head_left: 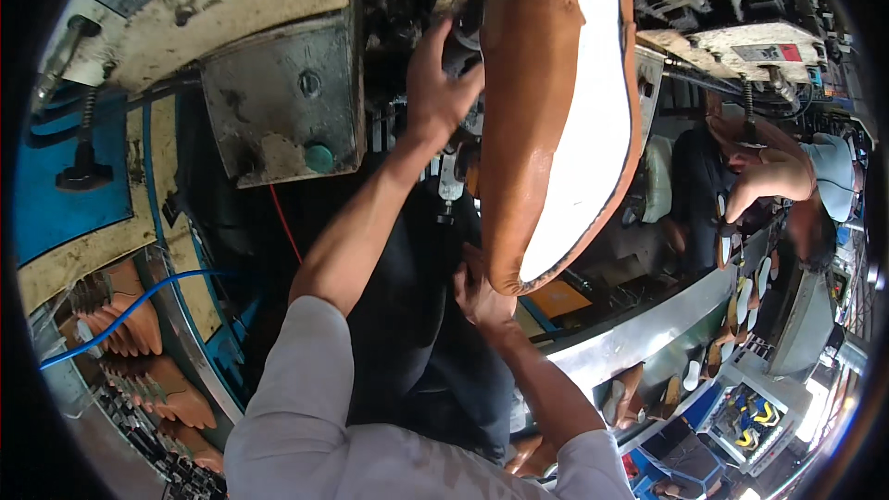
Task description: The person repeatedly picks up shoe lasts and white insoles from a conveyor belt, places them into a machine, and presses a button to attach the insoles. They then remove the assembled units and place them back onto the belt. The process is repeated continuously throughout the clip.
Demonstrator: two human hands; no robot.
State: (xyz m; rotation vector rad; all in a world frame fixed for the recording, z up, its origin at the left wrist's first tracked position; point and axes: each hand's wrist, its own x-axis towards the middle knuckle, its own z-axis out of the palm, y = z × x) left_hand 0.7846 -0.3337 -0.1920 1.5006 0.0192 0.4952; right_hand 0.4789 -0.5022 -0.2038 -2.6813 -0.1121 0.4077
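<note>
A large brown leather shoe upper [530, 120] with a white underside [593, 111] fills the upper middle, toe end pointing down toward me. Just left of it, my left hand [440, 93] reaches up to the machine's dark parts, thumb and fingers apart. Its fingertips are partly hidden by those parts and the shoe. Below the toe, my right hand [483, 296] is curled, with the shoe covering part of it. Whatever lies within its fingers cannot be made out. A small metal clamp-like fitting [450, 176] hangs between my hands.
A grimy metal box [282, 97] with a green button stands to the left. Brown shoe uppers [153, 380] are racked at lower left, near a blue hose [139, 301]. Along the right runs a metal-edged conveyor [667, 324] carrying shoes. Another person [778, 176] works at far right.
</note>
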